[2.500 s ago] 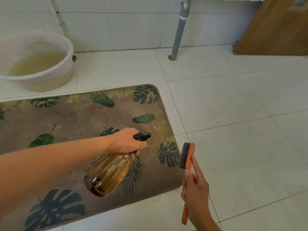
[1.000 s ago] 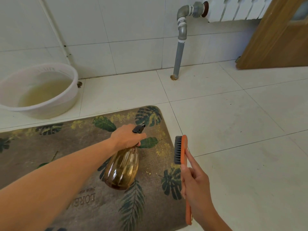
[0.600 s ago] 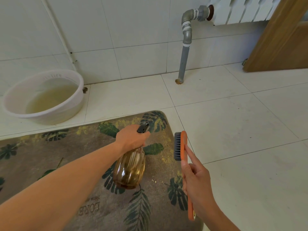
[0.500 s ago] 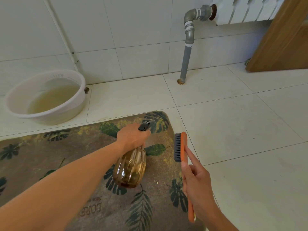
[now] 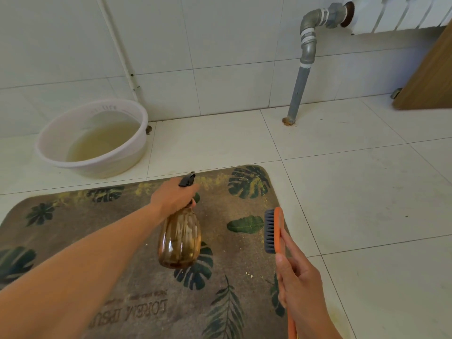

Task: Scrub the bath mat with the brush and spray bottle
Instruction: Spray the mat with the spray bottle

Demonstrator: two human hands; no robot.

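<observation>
Left hand (image 5: pixel 175 195) grips the amber spray bottle (image 5: pixel 179 238), nozzle pointing far, over the leaf-print mat (image 5: pixel 73 223); right hand (image 5: pixel 299 285) clasps the orange brush (image 5: pixel 275 231), bristles facing left.

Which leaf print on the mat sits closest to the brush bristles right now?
The small plain oval leaf, just left of the brush bristles. The others are bigger, split fronds: one at the mat's far corner, one below the spray bottle.

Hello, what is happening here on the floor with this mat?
A person is cleaning a bath mat on the tiled floor. The left hand holds an amber spray bottle above the mat, nozzle aimed at its far edge. The right hand holds an orange brush in the air, not touching the mat. A white basin stands nearby.
</observation>
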